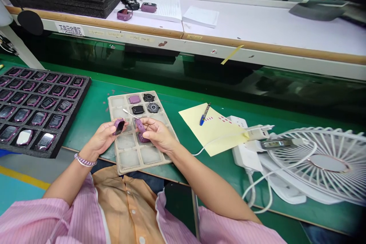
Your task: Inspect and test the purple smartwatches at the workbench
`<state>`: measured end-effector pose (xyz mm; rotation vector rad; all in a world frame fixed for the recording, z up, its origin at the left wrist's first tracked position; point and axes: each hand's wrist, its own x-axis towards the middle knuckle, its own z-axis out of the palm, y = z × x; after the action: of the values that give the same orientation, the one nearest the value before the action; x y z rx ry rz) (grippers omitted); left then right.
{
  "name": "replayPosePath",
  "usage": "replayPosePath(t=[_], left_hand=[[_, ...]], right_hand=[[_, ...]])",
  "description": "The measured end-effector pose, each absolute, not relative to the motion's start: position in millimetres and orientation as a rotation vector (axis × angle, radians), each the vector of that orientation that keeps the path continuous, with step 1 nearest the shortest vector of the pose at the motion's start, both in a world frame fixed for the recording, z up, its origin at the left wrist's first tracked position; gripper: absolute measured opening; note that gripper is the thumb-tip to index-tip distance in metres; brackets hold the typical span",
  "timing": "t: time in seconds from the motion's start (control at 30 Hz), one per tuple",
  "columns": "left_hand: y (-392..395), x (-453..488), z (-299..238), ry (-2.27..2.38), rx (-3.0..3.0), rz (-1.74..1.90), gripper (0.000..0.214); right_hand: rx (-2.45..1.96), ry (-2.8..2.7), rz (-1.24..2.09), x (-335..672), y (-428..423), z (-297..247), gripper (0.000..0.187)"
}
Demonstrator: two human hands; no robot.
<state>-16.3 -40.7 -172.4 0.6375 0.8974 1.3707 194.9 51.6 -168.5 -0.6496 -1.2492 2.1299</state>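
Observation:
My left hand (104, 136) pinches a small purple watch body (119, 126) with a dark screen, held above the beige compartment tray (129, 159). My right hand (156, 133) grips a second purple watch part (140, 130) close beside it, over the same tray. A thin metal tool (129, 113) lies across the tray near both hands. The tray's far compartments hold a purple piece (134, 99), a black piece (137, 109) and two round dark back covers (151, 103).
A black foam tray (74, 112) with several purple watch bodies sits at the left. To the right lie a yellow paper (213, 129) with a blue pen (204, 114), a white power strip (243, 151) and a white fan (320, 164). A conveyor and a raised white shelf (257, 26) run behind.

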Motion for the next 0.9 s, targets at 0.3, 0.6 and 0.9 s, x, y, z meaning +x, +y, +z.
replayPosePath(t=[0.3,0.6,0.9], left_hand=[[-40,-13,-168,0.921,0.64,1.351,0.061],[-31,-28,-149,1.411,1.362,1.335,0.036],[-17,-40,-148,1.795,2.03,0.705,0.025]], right_hand=[[-0.631,-1.265,2.123,195,51,-170,0.065],[-0.486,-1.76,1.771,205,51,-159,0.047],[-0.117,-2.75,0.828,206,18,-161,0.041]])
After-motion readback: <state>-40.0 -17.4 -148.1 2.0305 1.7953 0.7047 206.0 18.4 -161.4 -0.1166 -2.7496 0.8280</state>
